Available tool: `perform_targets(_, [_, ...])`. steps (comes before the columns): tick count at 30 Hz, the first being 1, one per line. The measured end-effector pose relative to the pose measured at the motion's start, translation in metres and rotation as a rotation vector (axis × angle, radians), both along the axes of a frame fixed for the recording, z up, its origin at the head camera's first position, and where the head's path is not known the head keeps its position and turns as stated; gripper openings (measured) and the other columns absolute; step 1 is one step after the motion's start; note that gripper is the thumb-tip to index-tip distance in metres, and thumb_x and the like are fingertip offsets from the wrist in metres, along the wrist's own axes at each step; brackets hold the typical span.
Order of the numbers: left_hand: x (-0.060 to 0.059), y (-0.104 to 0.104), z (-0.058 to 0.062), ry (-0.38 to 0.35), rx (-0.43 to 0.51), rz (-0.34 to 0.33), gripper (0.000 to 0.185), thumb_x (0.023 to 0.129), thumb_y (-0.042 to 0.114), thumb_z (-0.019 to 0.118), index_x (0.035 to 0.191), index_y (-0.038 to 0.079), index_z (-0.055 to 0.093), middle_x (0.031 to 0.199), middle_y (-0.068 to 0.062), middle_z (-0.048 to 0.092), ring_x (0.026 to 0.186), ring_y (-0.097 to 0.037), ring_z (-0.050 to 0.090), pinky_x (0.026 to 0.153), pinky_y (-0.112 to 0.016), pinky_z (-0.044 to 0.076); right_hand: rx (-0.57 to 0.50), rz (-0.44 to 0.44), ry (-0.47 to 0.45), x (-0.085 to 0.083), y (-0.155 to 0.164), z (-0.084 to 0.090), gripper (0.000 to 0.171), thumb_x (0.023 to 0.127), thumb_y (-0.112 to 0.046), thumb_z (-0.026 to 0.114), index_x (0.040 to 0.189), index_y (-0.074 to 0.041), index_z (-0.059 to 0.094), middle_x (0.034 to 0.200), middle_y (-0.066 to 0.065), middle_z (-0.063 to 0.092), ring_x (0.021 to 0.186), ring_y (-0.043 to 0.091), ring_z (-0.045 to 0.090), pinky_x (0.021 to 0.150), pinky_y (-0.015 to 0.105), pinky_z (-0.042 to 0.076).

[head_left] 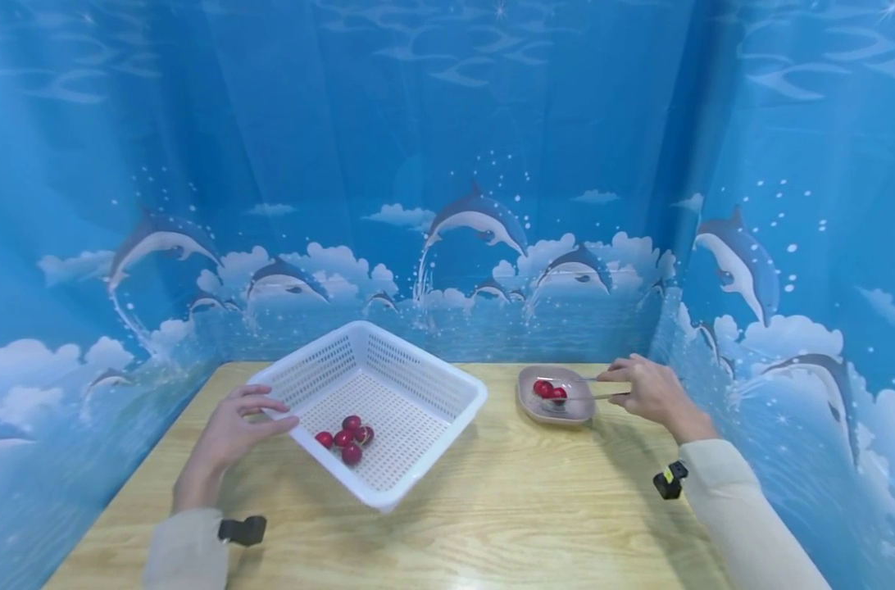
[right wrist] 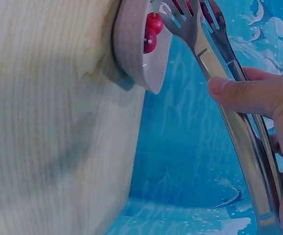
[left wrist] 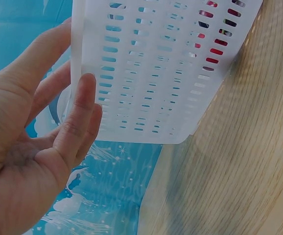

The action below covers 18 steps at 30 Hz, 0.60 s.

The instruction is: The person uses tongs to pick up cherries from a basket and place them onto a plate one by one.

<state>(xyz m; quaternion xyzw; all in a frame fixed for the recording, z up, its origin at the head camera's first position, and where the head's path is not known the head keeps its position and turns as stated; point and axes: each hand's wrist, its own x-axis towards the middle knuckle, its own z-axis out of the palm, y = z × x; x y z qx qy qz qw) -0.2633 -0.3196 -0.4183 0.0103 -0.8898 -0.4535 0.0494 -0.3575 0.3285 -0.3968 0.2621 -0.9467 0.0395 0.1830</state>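
At the left, my left hand (head_left: 243, 426) grips the rim of a white perforated plastic basket (head_left: 418, 467), its fingers lying on both sides of the rim in the left wrist view. The basket is tilted, and several dark red cherries (head_left: 352, 454) lie in its near left part. My right hand (head_left: 652, 393) holds metal tongs (right wrist: 237, 139) with fork-shaped ends. Their tips reach over a small pinkish-grey bowl (head_left: 524, 400), with a cherry (head_left: 559, 394) between the tines. More cherries (right wrist: 150, 39) sit in the bowl beside the tongs.
Basket and bowl are on a light wood-grain table (head_left: 521, 508), the bowl near its far right edge. A blue curtain (head_left: 329, 164) printed with dolphins closes in the back and both sides. Black cameras are strapped to both wrists.
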Motion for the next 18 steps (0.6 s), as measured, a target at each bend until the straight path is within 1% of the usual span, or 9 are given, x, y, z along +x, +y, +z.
perform_targets(8, [0.0, 0.0, 0.001, 0.006, -0.002, 0.001, 0.057, 0.084, 0.041, 0.085, 0.117, -0.004, 0.072, 0.16, -0.027, 0.034, 0.139, -0.051, 0.038, 0.109, -0.07, 0.039, -0.007, 0.001, -0.003, -0.004, 0.003, -0.011, 0.034, 0.078, -0.015, 0.089, 0.111, -0.018, 0.081, 0.108, 0.006, 0.076, 0.09, 0.025, 0.064, 0.051, 0.028, 0.045])
perform_targets(18, [0.0, 0.0, 0.001, 0.005, 0.001, 0.002, 0.057, 0.085, 0.04, 0.085, 0.117, -0.005, 0.072, 0.16, -0.027, 0.035, 0.139, -0.05, 0.039, 0.108, -0.07, 0.04, 0.003, 0.003, -0.016, -0.005, 0.002, -0.013, 0.032, 0.078, -0.014, 0.088, 0.11, -0.017, 0.082, 0.108, 0.008, 0.076, 0.091, 0.027, 0.065, 0.053, 0.033, 0.05])
